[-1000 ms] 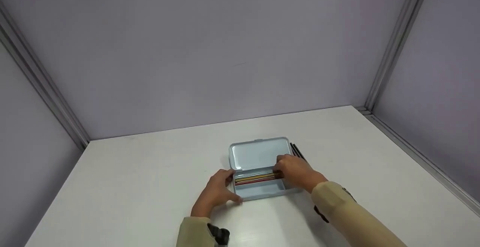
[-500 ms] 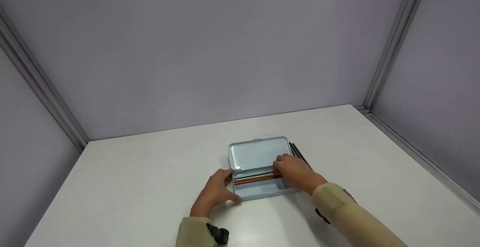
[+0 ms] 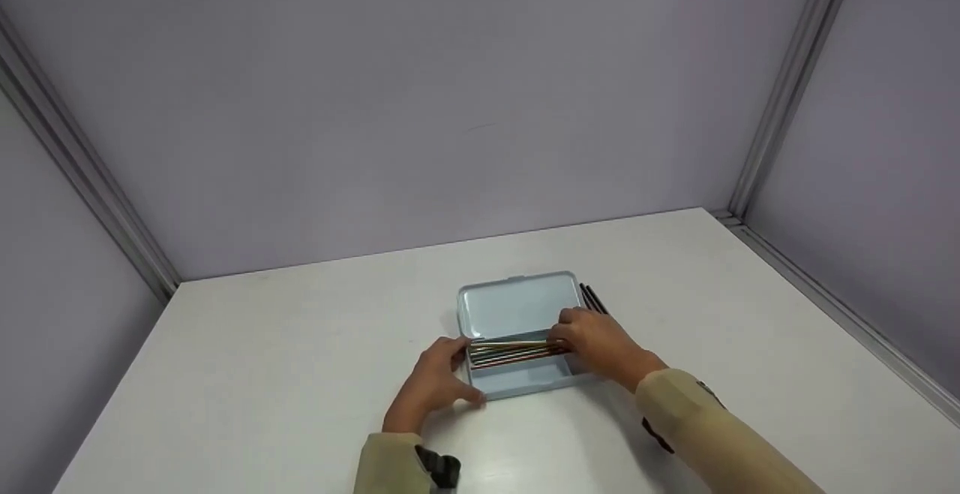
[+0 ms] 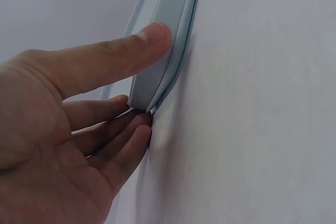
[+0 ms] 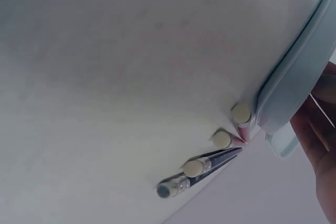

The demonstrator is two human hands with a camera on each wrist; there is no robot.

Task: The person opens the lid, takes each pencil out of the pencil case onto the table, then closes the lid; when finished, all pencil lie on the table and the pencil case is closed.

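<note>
A light blue tin pencil case (image 3: 525, 383) lies open on the white table, its lid (image 3: 511, 306) laid back flat. My left hand (image 3: 439, 378) grips the case's left end. In the left wrist view the thumb (image 4: 152, 35) presses on the case's wall (image 4: 168, 51) and the fingers (image 4: 134, 129) lie at its corner. Several coloured pencils (image 3: 510, 353) lie lengthwise in the base. My right hand (image 3: 596, 340) holds their right ends, fingers curled over them. The pencils look slightly raised and fanned.
A few dark pencils (image 3: 592, 299) lie on the table just right of the lid; the right wrist view shows their eraser ends (image 5: 210, 153) beside the case's edge (image 5: 294, 77). Grey walls with metal corner posts (image 3: 787, 88) enclose the table (image 3: 262, 374).
The right hand has shifted slightly right and raised the bunch of pencils, which now spread apart in the base. The left hand and the case have stayed put.
</note>
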